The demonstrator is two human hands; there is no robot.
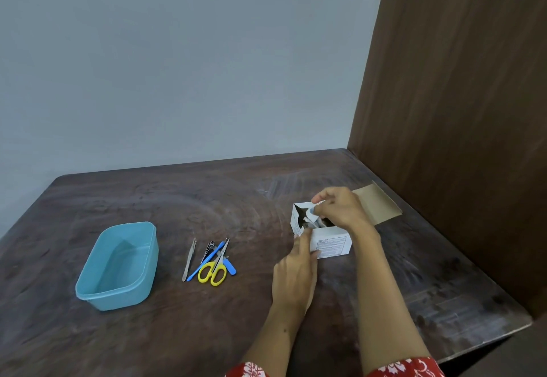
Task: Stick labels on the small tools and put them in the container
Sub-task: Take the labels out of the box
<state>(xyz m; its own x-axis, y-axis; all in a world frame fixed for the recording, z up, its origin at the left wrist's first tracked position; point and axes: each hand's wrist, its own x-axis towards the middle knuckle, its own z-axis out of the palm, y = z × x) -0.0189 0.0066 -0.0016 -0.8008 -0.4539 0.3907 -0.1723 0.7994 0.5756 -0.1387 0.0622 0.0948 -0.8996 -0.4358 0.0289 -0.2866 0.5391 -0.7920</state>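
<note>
At the right side of the table (266, 193), the right hand (340, 208) pinches a small label (312, 213) with curled fingers above an open white box (331, 243). The left hand (296, 276) steadies the box, fingers extended against its near corner. Scissors (214, 270), tweezers (188, 259) and other small tools lie together mid-table, just right of the blue container (118, 267).

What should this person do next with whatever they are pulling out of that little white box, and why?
Probably lift the label clear of the white box and carry it to the tools. The right hand pinches it, the left hand steadies the box, and the blue container is empty.
</note>
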